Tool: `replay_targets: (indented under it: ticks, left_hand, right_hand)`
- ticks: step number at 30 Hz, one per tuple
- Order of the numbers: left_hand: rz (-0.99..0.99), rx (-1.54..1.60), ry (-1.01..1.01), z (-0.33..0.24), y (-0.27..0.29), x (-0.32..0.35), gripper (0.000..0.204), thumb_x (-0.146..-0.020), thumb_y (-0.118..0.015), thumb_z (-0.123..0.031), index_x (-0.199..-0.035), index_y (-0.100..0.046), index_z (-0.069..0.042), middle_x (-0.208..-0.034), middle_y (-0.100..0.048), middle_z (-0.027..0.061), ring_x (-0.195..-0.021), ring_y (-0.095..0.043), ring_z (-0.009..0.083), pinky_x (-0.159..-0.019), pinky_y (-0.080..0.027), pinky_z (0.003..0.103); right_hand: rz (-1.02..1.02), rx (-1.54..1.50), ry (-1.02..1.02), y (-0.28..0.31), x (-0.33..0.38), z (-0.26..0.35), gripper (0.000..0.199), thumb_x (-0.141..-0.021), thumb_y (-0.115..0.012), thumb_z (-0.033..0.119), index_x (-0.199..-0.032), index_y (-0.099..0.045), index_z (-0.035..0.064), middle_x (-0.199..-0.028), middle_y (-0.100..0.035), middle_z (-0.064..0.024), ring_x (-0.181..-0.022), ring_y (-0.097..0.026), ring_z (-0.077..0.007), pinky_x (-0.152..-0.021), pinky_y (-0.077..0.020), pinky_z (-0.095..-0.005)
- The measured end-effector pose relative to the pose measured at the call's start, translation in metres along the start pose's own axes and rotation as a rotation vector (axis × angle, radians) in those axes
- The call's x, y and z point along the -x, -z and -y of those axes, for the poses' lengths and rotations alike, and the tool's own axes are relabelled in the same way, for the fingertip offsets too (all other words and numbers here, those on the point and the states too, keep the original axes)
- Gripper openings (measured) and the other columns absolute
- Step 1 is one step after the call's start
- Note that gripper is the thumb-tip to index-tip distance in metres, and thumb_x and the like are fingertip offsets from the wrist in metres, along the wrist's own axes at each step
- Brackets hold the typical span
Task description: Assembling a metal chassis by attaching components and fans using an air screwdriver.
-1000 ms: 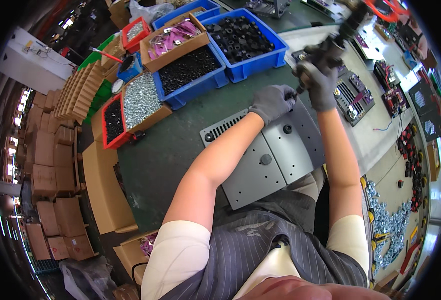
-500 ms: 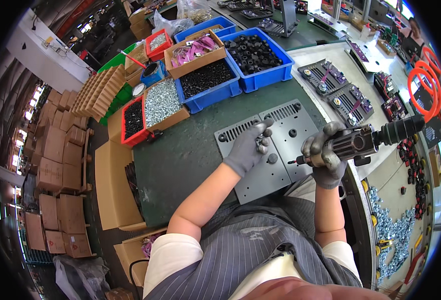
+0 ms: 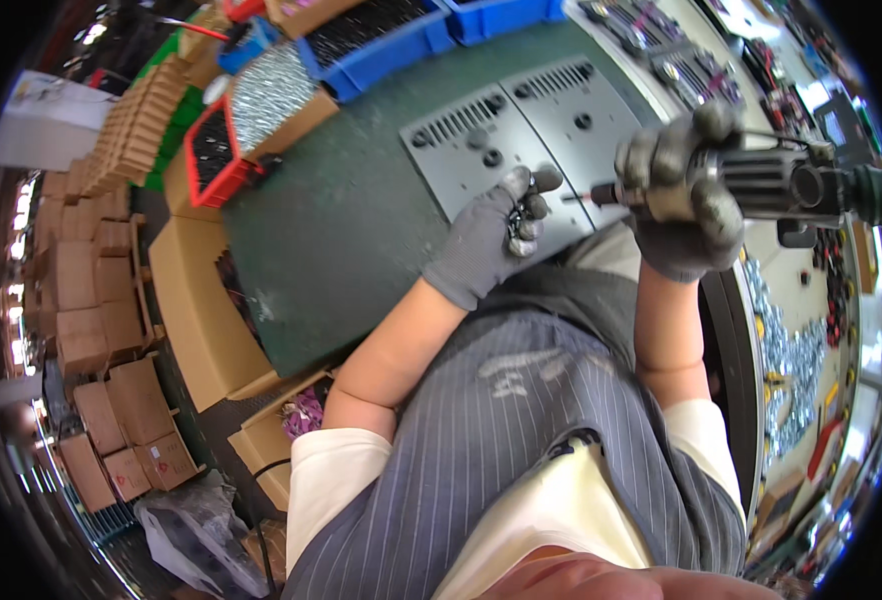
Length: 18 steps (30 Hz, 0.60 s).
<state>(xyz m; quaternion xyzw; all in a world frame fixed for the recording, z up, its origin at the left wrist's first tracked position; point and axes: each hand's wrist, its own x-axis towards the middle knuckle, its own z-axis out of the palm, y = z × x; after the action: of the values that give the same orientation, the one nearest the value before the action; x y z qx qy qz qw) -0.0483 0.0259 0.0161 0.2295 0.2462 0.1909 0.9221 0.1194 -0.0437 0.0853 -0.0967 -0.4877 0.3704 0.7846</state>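
Brown cartons (image 3: 91,330): we see them stacked in rows along the far left.
Labelled carton (image 3: 166,462): brown, with a small red mark, low on the left.
Clear bag (image 3: 196,535): crumpled plastic, bottom left.
Open carton (image 3: 301,415): we see pink-purple parts inside, under the table's (image 3: 341,230) near edge.

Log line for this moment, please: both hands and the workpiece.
left hand: gloved, small dark parts in fingers, over grey metal panel | right hand: gloved, grip shut on power screwdriver, bit toward left fingers | panel: flat on green mat
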Motion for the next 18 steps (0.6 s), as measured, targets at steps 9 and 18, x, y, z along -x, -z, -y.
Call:
replay_targets:
  ticks: [9,18]
  left_hand:
    - [0.162,0.225,0.201,0.014,-0.014,0.002,0.030,-0.098,-0.042,-0.030,-0.114,-0.052,-0.006,-0.066,-0.043,-0.0028,-0.053,-0.036,0.0051,-0.036,-0.030,0.014]
    - [0.132,0.318,0.258,0.021,-0.021,-0.016,0.033,-0.099,-0.041,-0.030,-0.106,-0.051,0.000,-0.068,-0.042,-0.0007,-0.051,-0.035,0.0041,-0.037,-0.028,0.014]
  right_hand:
    - [0.144,0.107,0.039,0.002,0.002,0.002,0.048,-0.081,-0.059,0.016,-0.126,-0.042,0.0093,-0.092,-0.058,-0.0091,-0.081,-0.057,-0.0248,-0.063,-0.0481,-0.0323]
    - [0.058,0.139,0.052,0.022,0.013,0.008,0.046,-0.083,-0.058,0.017,-0.125,-0.042,0.0090,-0.089,-0.059,-0.0075,-0.072,-0.058,-0.0208,-0.066,-0.0479,-0.0340]
